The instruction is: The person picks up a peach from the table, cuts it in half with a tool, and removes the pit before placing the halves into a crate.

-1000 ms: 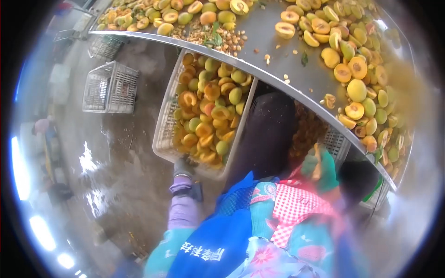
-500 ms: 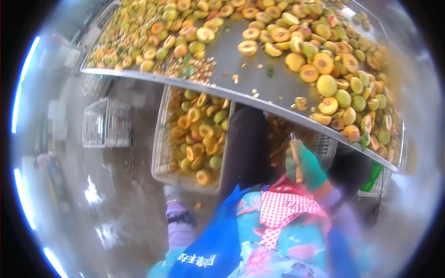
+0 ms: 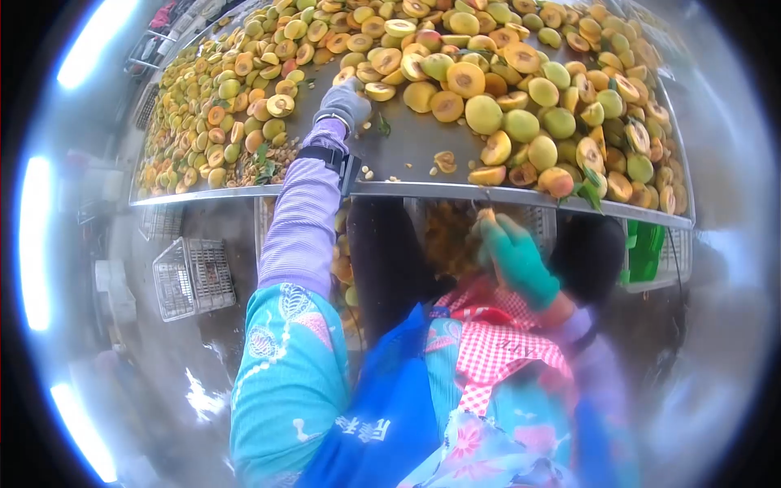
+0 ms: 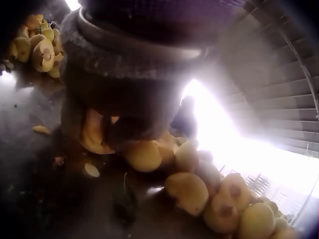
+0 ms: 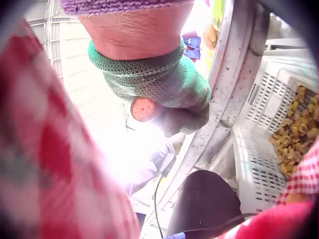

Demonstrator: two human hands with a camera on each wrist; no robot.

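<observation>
My left hand (image 3: pixel 346 104), in a grey glove, reaches over the metal table among halved yellow peaches (image 3: pixel 466 80). Its fingers bend around a peach half (image 4: pixel 95 133), which shows under the dark glove in the left wrist view; the glove hides most of the fingers. Below the table's front edge, my right hand (image 3: pixel 517 259) wears a green glove. It grips a wooden-handled tool (image 3: pixel 486 215) whose thin metal end points up toward the edge. In the right wrist view the tool's round handle butt (image 5: pixel 143 109) sticks out of the fist.
Peaches, many cut, heap across the metal table (image 3: pixel 423 167), with scattered pit pieces and a leaf. Its raised rim (image 3: pixel 382 189) passes close before my body. Below stand a white crate (image 5: pixel 259 172) of brownish pieces and a peach crate partly behind my left arm. An openwork crate (image 3: pixel 195 276) stands left.
My left hand has risen from beside the peach crate below the table to the peaches on top. My right hand still holds the tool near the lap. The head view has shifted toward the table.
</observation>
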